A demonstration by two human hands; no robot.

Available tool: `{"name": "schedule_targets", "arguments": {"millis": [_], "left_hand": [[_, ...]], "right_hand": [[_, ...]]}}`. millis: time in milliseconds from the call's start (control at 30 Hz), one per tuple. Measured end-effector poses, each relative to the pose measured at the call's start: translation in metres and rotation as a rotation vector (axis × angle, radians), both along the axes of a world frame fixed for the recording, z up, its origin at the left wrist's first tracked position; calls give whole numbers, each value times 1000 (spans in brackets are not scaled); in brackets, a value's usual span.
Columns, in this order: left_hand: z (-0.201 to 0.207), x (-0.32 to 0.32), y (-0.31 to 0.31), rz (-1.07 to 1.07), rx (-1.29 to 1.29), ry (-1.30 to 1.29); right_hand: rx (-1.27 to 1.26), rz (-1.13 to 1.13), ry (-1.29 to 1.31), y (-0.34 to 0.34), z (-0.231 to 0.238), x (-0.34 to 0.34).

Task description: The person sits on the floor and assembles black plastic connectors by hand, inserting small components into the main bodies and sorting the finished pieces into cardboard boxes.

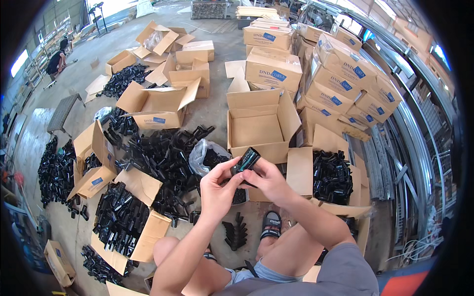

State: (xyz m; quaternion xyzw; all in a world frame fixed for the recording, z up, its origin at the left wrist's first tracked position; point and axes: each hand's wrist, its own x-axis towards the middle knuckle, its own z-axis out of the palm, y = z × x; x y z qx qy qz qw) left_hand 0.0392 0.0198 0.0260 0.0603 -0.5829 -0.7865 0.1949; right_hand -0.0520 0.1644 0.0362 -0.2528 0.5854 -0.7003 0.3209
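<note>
Out in front of my body, both hands come together around a glossy black tubular pipe fitting. My left hand grips its left side with thumb and fingers. On the other side my right hand pinches its lower part, thumb against the piece. The fitting is tilted, its far end up and to the right; its underside is hidden by my fingers. Just left of the hands sits a clear plastic bag with small black parts inside. Beyond them stands an open cardboard box.
Black fittings lie in a large heap to the left. More fill a box at right. A small stack of black pieces rests between my feet. Closed cartons are piled at far right, beside long metal profiles. A person crouches far left.
</note>
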Motion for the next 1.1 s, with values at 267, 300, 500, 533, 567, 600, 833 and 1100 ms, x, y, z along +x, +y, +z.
{"name": "schedule_targets", "arguments": {"millis": [267,300,500,533,567,600,833,1100], "left_hand": [[28,7,14,-106,-250,-84],[17,5,15,-71,-293,-23],[-6,-4,33,-108,-216,-81],[-9,-5,36,-107,-221,-88],[-9,-4,36,-151,-236,-152],[-10,-5,37,-132,-193,-150],[-8,-12,39,-138,-201,-176],[9,-2,-20,129,-204,-183]], "right_hand": [[156,37,-199,41,16,0],[194,26,-178,41,15,1],[181,-17,-133,73,5,3],[192,-55,-100,72,0,4],[202,-65,-111,72,-3,8],[188,-126,-124,70,-4,10],[221,-250,-146,84,-6,10],[808,-425,165,241,22,-14]]}}
